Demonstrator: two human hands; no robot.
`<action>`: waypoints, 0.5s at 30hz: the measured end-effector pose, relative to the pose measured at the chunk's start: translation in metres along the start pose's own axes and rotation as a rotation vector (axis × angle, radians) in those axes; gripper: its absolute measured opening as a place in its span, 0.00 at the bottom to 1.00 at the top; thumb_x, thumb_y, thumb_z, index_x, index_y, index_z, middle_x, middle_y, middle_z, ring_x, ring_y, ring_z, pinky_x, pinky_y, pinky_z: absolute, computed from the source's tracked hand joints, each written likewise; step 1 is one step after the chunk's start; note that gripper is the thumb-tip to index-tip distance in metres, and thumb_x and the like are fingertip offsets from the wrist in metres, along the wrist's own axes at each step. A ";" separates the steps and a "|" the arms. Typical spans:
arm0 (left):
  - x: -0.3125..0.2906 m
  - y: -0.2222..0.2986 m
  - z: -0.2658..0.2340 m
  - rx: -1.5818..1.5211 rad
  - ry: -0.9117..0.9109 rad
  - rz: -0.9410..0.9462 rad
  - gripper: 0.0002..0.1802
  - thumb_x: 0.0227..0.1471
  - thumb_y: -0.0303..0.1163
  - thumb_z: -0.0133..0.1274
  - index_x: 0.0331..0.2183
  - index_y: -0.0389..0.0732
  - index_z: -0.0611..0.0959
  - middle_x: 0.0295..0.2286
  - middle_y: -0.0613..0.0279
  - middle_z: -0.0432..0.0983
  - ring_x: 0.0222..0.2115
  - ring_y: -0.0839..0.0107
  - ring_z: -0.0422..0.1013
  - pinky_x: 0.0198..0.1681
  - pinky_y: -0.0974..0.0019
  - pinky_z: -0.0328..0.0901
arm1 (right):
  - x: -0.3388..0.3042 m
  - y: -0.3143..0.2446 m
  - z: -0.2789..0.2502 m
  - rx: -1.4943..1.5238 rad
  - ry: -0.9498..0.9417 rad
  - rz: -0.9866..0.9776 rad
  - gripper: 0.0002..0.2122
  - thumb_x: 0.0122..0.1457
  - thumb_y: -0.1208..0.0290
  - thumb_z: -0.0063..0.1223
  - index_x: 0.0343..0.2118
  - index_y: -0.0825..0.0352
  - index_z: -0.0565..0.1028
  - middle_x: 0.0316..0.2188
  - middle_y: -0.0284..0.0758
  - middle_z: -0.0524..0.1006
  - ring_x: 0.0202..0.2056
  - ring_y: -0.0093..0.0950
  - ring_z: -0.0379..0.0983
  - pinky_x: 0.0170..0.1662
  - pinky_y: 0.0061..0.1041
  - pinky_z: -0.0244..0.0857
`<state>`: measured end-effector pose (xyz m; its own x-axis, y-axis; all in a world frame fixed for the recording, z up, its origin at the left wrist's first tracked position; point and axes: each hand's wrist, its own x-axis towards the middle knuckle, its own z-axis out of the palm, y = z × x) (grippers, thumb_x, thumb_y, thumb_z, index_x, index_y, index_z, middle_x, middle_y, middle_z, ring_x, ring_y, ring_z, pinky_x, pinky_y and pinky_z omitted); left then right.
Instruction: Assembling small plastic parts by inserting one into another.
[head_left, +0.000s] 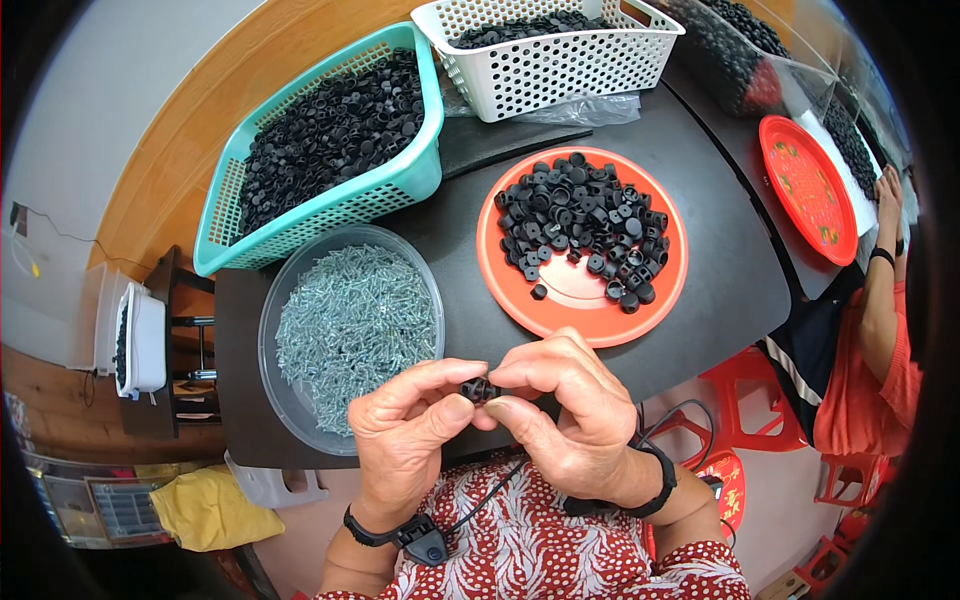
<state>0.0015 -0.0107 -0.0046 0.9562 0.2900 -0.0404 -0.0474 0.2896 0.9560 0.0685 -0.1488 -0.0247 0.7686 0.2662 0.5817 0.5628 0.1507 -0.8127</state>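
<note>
Close to my chest, at the table's near edge, my left hand (412, 420) and my right hand (568, 408) meet around a small black plastic part (480, 390). Thumb and fingertips of each hand pinch it from either side, covering much of it. Beyond my right hand sits an orange-red plate (570, 325) with a heap of similar black plastic caps (580, 220). A clear round tub (270, 365) full of silvery screws (355, 325) stands just past my left hand.
A turquoise basket (432, 165) and a white perforated basket (570, 80), both holding black parts, stand at the back of the dark table (720, 220). Rightward, another person's arm (885, 290) is near a red tray (808, 190). Red stools (755, 400) stand below.
</note>
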 end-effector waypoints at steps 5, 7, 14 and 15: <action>-0.003 0.000 0.001 0.060 0.037 0.052 0.15 0.46 0.21 0.59 0.39 0.29 0.80 0.32 0.59 0.76 0.28 0.76 0.72 0.32 0.75 0.68 | -0.001 0.004 0.001 0.043 0.000 0.012 0.12 0.39 0.86 0.60 0.30 0.70 0.75 0.26 0.37 0.75 0.26 0.32 0.69 0.30 0.27 0.62; -0.004 0.000 -0.001 0.093 0.043 0.054 0.15 0.46 0.20 0.59 0.39 0.30 0.80 0.32 0.60 0.76 0.28 0.78 0.71 0.33 0.76 0.67 | -0.002 0.006 0.002 0.033 0.003 -0.006 0.12 0.38 0.85 0.61 0.29 0.70 0.76 0.26 0.37 0.75 0.26 0.31 0.69 0.30 0.27 0.62; -0.004 -0.005 -0.001 0.116 0.042 0.087 0.16 0.45 0.18 0.59 0.40 0.29 0.79 0.33 0.61 0.76 0.30 0.81 0.69 0.34 0.78 0.66 | -0.009 0.009 0.004 0.022 0.022 0.023 0.13 0.37 0.83 0.64 0.30 0.68 0.78 0.26 0.35 0.75 0.27 0.28 0.69 0.30 0.24 0.61; -0.004 -0.006 -0.002 0.114 0.041 0.088 0.16 0.45 0.18 0.59 0.40 0.29 0.79 0.33 0.61 0.76 0.29 0.81 0.69 0.34 0.78 0.66 | -0.009 0.009 0.005 0.021 0.021 0.024 0.13 0.37 0.83 0.64 0.30 0.68 0.78 0.26 0.35 0.75 0.27 0.28 0.69 0.30 0.24 0.61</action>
<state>-0.0027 -0.0121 -0.0106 0.9371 0.3473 0.0353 -0.0949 0.1564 0.9831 0.0651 -0.1454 -0.0379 0.7881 0.2503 0.5623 0.5378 0.1641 -0.8269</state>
